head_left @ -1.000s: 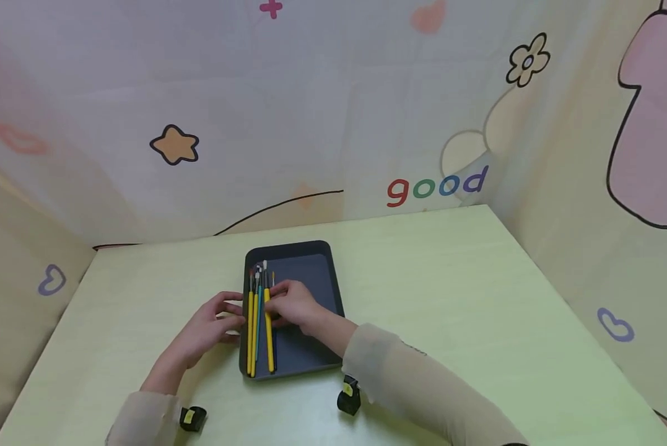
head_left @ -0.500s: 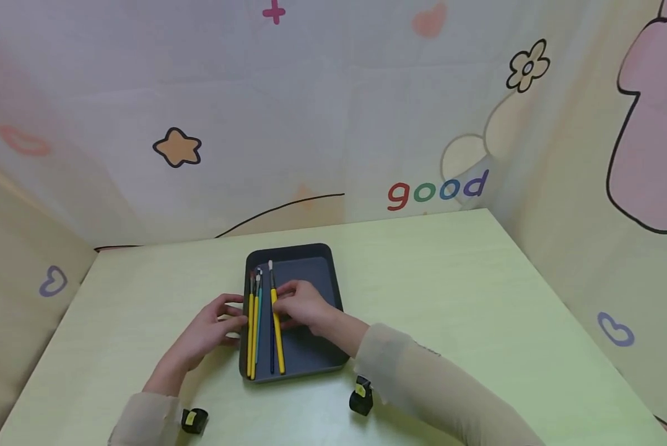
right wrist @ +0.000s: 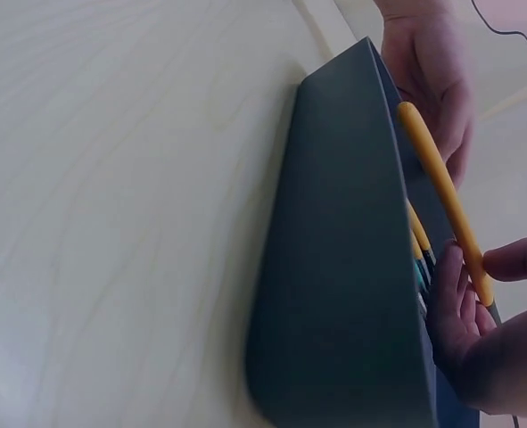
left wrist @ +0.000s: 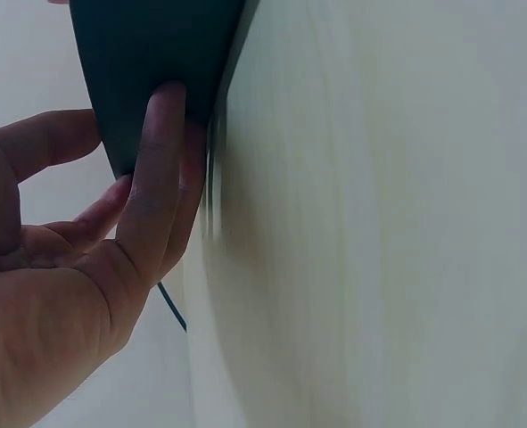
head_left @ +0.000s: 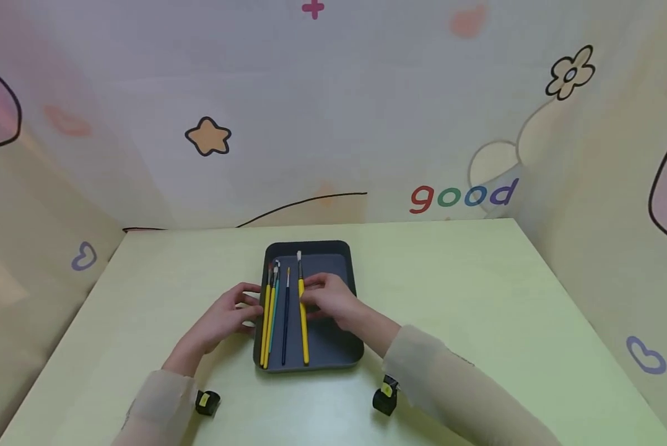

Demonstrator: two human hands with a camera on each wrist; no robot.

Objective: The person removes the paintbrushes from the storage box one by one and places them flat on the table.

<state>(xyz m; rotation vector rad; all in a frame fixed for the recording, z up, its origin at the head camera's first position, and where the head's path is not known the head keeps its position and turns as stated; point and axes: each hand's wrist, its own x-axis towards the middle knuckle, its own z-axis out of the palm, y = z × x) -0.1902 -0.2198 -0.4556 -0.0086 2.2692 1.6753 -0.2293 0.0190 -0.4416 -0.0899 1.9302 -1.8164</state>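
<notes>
In the head view my right hand pinches a yellow-handled paintbrush over the dark grey tray. The brush's pale bristles point to the far end; the right wrist view shows the handle between thumb and fingers, tilted above the tray wall. My left hand holds the tray's left side, fingers against the outer wall and some tips behind the rim in the left wrist view. A dark blue brush lies alone mid-left. Two yellow brushes and a teal brush lie close together by the left wall.
The tray stands on a pale yellow-green table. A printed cloth rises behind and at both sides. Small black devices are fixed at both wrists.
My right hand has carried the yellow brush rightward, away from the others, leaving the dark blue brush in plain sight. The left hand keeps its place on the tray. The head view has shifted slightly.
</notes>
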